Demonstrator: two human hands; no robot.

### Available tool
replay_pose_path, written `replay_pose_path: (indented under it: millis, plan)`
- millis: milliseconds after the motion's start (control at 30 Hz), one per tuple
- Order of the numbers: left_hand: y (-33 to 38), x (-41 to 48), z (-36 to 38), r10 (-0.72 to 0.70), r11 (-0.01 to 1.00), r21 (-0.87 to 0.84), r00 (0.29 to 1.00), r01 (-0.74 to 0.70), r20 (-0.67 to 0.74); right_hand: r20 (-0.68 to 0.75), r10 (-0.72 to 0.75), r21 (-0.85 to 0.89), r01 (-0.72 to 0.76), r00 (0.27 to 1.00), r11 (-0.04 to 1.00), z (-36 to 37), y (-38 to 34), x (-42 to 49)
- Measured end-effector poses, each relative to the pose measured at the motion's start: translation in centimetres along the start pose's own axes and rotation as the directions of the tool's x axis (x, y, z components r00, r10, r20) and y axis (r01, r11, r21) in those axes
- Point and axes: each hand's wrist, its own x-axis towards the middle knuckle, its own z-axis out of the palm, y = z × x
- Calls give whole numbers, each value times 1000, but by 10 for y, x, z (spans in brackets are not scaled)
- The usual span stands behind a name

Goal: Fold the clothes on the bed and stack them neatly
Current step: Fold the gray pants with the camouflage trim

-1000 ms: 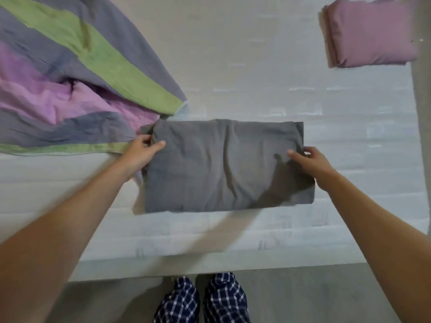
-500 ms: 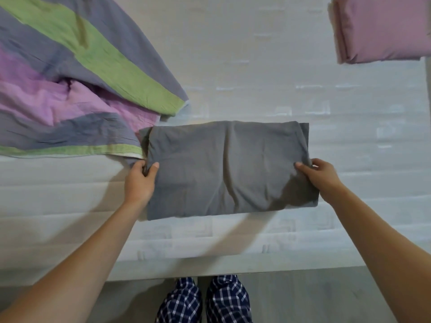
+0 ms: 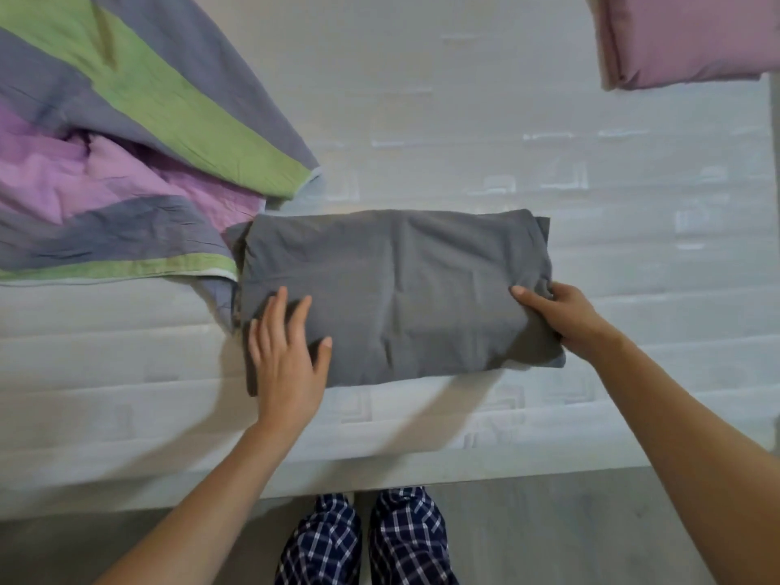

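Observation:
A folded grey garment (image 3: 401,289) lies flat on the white mattress (image 3: 464,154), near its front edge. My left hand (image 3: 287,356) rests flat on the garment's near left corner, fingers straight and spread. My right hand (image 3: 557,318) grips the garment's right edge, thumb on top and fingers curled under the cloth. A folded pink garment (image 3: 692,35) sits at the far right corner of the bed.
A rumpled quilt (image 3: 118,154) with green, purple and grey-blue stripes covers the left of the bed and touches the grey garment's left end. The mattress front edge (image 3: 380,470) runs just before my checked trouser legs (image 3: 363,542).
My left hand let go of the garment's left edge and now lies flat on top of its near left corner. My right hand kept its hold on the right edge.

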Motion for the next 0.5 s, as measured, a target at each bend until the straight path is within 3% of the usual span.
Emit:
replay_pose_path:
  millis: [100,200,267,300,333,400,467,500]
  plan:
    - [9,-9,7,68,997,14,988,-71,138,-45,-16,-20,15,999,1000,-39,0,1]
    - [21,-14,17,169,982,37,952,-184,255,-300,-5,-349,-104,954,931,-64,8,4]
    - [33,-12,21,159,984,47,961,-174,226,-446,-192,-545,-95,874,833,-56,14,0]
    - [40,-10,23,169,981,59,967,-183,192,-458,-349,-619,-11,817,785,-45,14,-5]
    - [50,-6,26,210,971,80,964,-225,164,-411,-502,-691,99,761,716,-31,13,-12]
    - [69,5,33,356,917,130,921,-377,159,-180,-715,-815,305,675,493,8,8,-23]
    - [78,19,43,462,850,188,867,-493,188,88,-778,-860,441,621,255,51,7,-25]
    - [75,27,47,460,837,221,862,-501,213,193,-739,-862,471,645,186,68,8,-22]
